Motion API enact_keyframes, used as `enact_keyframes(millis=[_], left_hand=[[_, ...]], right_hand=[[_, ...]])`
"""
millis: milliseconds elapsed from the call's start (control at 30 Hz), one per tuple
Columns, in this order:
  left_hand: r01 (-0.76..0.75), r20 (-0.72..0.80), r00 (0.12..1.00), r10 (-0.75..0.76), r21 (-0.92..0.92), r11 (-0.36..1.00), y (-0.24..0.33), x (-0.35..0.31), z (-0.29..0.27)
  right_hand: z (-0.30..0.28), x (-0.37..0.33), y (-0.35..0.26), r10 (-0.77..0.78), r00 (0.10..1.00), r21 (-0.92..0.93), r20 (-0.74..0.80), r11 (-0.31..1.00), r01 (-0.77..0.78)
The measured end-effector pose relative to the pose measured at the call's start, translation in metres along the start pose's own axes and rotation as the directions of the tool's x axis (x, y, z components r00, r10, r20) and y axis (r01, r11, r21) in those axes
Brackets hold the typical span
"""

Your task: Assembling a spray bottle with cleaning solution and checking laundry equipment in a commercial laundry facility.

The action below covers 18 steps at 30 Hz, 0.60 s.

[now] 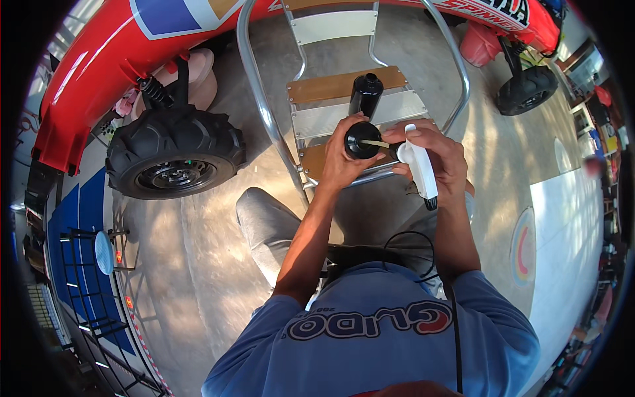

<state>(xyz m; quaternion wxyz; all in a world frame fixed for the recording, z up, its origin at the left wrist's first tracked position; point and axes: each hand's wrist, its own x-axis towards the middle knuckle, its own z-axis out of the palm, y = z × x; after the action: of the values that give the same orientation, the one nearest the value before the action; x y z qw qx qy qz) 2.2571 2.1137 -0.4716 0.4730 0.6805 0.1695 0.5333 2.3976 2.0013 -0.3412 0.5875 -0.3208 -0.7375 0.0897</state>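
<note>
Steadying the glossy black round bottle (357,149) in the left hand (339,157) curled around it, over the slatted wood-and-metal chair (311,90), should help the right hand (447,156), which pinches the white plastic spray head (421,162), hold the thin pale tube (378,143) straight at the bottle's mouth.

Both bare forearms (309,241) extend forward, the hands (338,160) close together with fingers (433,140) curled.

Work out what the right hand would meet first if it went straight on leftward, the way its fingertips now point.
The right hand would probably first meet the black bottle held in the left hand, though depth is unclear in this one view and it might pass above.
</note>
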Motion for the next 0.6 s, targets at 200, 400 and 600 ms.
enact_keyframes(millis=[200, 400, 600], left_hand=[[-0.049, 0.019, 0.999, 0.049, -0.005, 0.999, -0.0010, 0.0001, -0.0019], [-0.030, 0.026, 0.999, 0.030, 0.009, 0.999, 0.0019, 0.0012, -0.0017], [-0.016, 0.021, 1.000, 0.015, 0.028, 0.999, 0.0039, 0.0005, -0.0020]], right_hand=[[0.0019, 0.0009, -0.0038, -0.023, 0.999, -0.032, 0.048, 0.999, 0.025], [0.0026, 0.0002, -0.0047, -0.020, 0.999, -0.010, 0.037, 1.000, 0.020], [0.0014, 0.0011, -0.0080, -0.022, 0.999, 0.013, 0.031, 1.000, 0.022]])
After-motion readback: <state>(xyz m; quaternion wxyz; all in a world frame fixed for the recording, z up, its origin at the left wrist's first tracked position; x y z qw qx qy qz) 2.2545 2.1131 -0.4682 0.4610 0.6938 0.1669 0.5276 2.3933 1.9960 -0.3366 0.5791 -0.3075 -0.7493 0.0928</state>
